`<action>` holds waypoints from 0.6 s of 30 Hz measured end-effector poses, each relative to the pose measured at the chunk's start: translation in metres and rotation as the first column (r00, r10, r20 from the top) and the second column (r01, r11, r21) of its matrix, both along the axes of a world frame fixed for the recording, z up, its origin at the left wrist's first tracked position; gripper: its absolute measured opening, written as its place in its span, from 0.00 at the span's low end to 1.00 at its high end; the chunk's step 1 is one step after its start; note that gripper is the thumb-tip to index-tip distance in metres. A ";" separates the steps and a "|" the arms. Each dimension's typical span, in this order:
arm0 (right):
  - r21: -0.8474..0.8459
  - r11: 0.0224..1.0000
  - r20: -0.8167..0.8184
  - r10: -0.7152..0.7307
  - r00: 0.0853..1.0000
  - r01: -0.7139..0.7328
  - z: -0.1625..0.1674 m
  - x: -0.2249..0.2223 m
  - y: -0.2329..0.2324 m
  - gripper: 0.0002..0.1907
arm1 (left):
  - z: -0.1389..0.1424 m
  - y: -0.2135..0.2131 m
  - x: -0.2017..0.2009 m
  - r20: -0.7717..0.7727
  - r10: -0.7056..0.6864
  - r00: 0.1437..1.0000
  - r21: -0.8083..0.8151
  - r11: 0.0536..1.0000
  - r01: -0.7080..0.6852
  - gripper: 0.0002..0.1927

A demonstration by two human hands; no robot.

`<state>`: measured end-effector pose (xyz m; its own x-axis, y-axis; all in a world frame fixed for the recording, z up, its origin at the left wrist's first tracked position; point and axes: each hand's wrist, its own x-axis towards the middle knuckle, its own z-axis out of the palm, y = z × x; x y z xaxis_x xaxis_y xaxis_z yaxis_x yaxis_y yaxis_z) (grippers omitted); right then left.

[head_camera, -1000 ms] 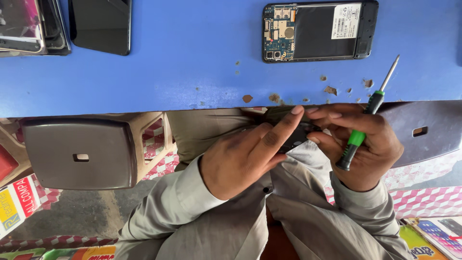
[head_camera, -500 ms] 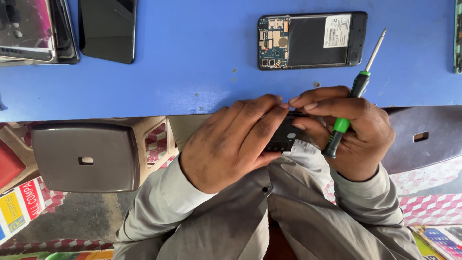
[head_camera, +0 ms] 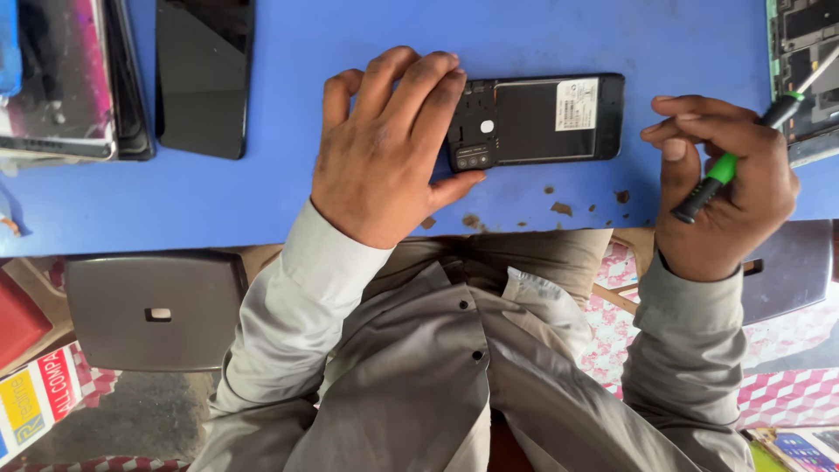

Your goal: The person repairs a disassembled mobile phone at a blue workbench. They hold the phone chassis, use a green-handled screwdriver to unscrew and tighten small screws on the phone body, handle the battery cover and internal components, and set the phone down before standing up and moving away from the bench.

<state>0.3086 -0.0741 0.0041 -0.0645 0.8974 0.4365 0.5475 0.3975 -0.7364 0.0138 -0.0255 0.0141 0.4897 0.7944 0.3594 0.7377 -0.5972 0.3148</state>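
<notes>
Opened phone (head_camera: 537, 120) lies flat on the blue table (head_camera: 288, 188), back cover off, near the front edge between both hands. Left hand (head_camera: 384, 149) rests on its camera end, fingers (head_camera: 428, 87) slightly spread and curled over the black inner cover, thumb at the lower corner; likely pinning that cover in place. Right hand (head_camera: 725, 192) is off the phone, fingers closed around a green-handled screwdriver (head_camera: 743, 153), tip pointing up-right, parked out of the way. Second opened phone (head_camera: 808, 61) at right edge; dark screen panel (head_camera: 205, 74) at left.
</notes>
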 end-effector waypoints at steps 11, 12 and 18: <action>-0.058 0.993 -0.149 -0.108 0.983 0.100 -0.031 0.020 0.002 0.13 | -0.011 0.013 -0.004 0.049 -0.028 0.998 -0.173 0.984 0.036 0.50; -0.068 0.992 -0.162 -0.113 0.980 0.103 -0.033 0.022 0.001 0.14 | -0.011 0.013 -0.004 0.052 -0.022 0.998 -0.186 0.982 0.031 0.51; -0.078 0.992 -0.206 -0.111 0.972 0.097 -0.042 0.029 -0.002 0.12 | -0.013 0.015 -0.009 0.089 -0.064 0.994 -0.212 0.974 0.082 0.48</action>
